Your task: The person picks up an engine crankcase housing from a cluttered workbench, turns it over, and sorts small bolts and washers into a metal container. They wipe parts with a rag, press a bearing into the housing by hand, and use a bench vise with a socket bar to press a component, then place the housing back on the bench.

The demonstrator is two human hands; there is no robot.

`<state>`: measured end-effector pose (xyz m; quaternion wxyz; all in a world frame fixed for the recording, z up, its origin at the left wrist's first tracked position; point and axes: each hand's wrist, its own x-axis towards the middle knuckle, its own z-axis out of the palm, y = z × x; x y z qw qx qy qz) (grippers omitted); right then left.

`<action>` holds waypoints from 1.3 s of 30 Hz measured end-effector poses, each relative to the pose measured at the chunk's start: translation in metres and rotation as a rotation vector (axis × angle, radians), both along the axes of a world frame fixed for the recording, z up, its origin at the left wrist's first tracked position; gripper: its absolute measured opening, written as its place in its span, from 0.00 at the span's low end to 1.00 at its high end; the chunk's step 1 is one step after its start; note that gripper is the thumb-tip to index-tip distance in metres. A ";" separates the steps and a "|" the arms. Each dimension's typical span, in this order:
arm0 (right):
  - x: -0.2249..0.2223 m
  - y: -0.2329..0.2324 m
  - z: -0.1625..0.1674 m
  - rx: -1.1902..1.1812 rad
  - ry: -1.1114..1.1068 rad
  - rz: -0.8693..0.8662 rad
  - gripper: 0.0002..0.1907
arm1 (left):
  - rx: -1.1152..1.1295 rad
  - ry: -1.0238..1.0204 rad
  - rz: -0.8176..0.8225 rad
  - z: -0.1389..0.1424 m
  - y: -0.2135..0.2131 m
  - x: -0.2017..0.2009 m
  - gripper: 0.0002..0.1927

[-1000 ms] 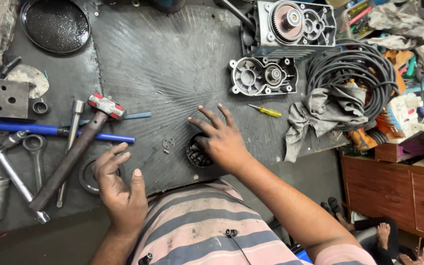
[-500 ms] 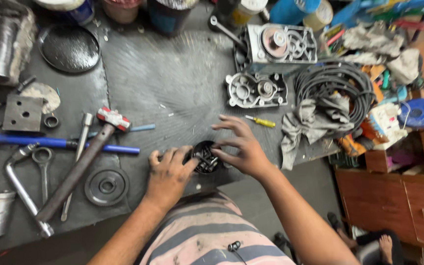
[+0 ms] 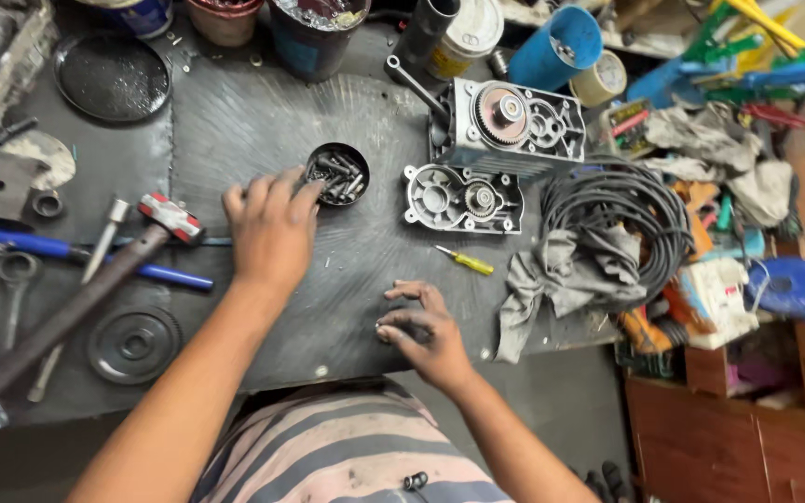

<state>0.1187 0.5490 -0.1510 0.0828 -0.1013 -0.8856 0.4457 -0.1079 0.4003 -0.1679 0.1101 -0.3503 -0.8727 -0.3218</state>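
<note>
Metal covers the whole workbench (image 3: 235, 121), a dark, scuffed sheet with fine scratch marks fanning across it. The left hand (image 3: 270, 228) lies flat on it, fingers spread and loose, their tips touching the rim of a small round black cup (image 3: 337, 172) filled with grey bolts and screws. The right hand (image 3: 426, 331) rests near the front edge of the bench, well apart from the cup, fingers curled down onto the sheet; whether they pinch anything small I cannot tell.

Just right of the cup lies a cast grey gear cover (image 3: 463, 198) with round pockets, and behind it a boxy gear housing (image 3: 514, 126) showing a toothed wheel. A little yellow-handled screwdriver (image 3: 463, 260) lies between the cover and the right hand. A coil of black cable (image 3: 621, 210) sits beside a crumpled grey rag (image 3: 561, 279). To the left are a hammer (image 3: 95, 289) with a red and white head, a blue bar (image 3: 48, 250) and a ribbed black disc (image 3: 134, 345).
</note>
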 end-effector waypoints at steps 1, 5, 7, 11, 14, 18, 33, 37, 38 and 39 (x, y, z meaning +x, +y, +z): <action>0.002 0.004 0.001 -0.028 0.017 0.001 0.08 | 0.075 -0.079 -0.008 0.004 -0.006 0.019 0.14; 0.019 0.023 0.003 -0.089 0.113 0.035 0.09 | 0.324 -1.081 -0.115 0.004 -0.015 0.125 0.12; 0.027 0.031 -0.002 -0.009 0.178 0.118 0.11 | 0.438 -1.543 -0.084 -0.009 -0.004 0.164 0.13; 0.047 0.052 -0.015 0.281 0.286 0.312 0.16 | 0.514 -1.759 0.102 -0.032 0.006 0.201 0.13; 0.063 0.075 -0.014 0.258 0.168 0.461 0.20 | 0.453 -1.530 0.180 -0.032 -0.003 0.204 0.12; 0.095 0.105 0.006 0.388 -0.064 -0.026 0.12 | 0.099 -0.549 0.302 -0.014 -0.043 0.182 0.12; 0.118 0.127 0.009 0.389 -0.446 -0.090 0.14 | -0.047 -0.417 0.452 0.001 -0.070 0.138 0.17; 0.108 0.088 0.028 0.323 -0.221 0.034 0.12 | -0.038 -0.451 0.379 -0.003 -0.081 0.132 0.17; 0.100 0.076 0.028 0.269 -0.249 0.054 0.12 | -0.040 -0.403 0.354 -0.006 -0.085 0.130 0.16; 0.093 0.064 0.029 0.214 -0.280 0.071 0.12 | -0.043 -0.356 0.325 -0.008 -0.087 0.129 0.16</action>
